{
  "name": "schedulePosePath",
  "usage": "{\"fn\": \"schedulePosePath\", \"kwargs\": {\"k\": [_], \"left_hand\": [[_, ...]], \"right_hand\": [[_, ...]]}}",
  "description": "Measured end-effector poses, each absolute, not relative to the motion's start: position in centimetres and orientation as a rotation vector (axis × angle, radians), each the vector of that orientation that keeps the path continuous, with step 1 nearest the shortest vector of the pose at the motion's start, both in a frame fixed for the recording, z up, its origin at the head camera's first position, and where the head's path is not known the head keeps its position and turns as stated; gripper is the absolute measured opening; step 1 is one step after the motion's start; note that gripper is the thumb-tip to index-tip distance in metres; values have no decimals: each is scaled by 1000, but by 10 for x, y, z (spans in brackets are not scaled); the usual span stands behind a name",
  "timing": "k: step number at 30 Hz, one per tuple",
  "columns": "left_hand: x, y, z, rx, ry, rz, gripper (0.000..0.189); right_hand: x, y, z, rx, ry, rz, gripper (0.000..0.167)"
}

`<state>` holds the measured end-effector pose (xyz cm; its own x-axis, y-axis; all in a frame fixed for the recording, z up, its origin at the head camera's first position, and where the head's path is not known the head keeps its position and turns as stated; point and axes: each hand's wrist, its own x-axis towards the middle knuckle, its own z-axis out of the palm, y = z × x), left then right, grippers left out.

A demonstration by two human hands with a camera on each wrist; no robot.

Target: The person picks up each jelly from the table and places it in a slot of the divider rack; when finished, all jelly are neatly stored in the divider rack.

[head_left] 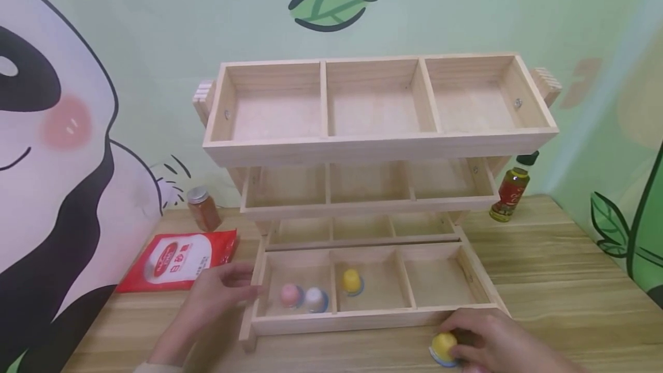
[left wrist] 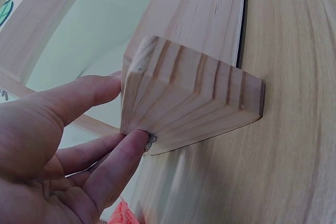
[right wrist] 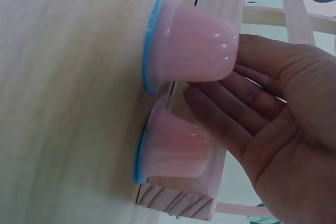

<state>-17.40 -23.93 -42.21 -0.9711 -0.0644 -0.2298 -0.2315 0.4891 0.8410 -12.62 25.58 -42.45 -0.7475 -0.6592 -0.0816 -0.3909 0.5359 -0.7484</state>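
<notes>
In the head view, my left hand (head_left: 220,295) is at the left side of a tiered wooden rack (head_left: 380,148). Its thumb and fingers pinch the rack's base rail (left wrist: 194,82), seen end-on in the left wrist view. My right hand (head_left: 492,335) pinches a yellow jelly cup (head_left: 444,347) just in front of the bottom tray. Two pink jelly cups, one large in view (right wrist: 197,45) and one beyond it (right wrist: 178,148), stand by the right fingers in the right wrist view. In the bottom tray are a pink cup (head_left: 290,295), a white cup (head_left: 314,299) and another yellow cup (head_left: 351,281).
Left of the rack lie a red and white packet (head_left: 181,261) and a jar of reddish-brown contents with a metal lid (head_left: 204,209). Behind its right side stands an oil bottle (head_left: 511,189). A printed panda cloth (head_left: 466,10) hangs behind the wooden table (head_left: 564,269).
</notes>
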Motion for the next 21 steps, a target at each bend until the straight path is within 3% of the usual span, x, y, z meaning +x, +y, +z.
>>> {"fn": "schedulePosePath", "kwargs": {"k": [21], "left_hand": [[-174,-239,-424,-239,2566,1513,66]], "right_hand": [[-121,229,-402,-1107,2506,-1110,25]]}}
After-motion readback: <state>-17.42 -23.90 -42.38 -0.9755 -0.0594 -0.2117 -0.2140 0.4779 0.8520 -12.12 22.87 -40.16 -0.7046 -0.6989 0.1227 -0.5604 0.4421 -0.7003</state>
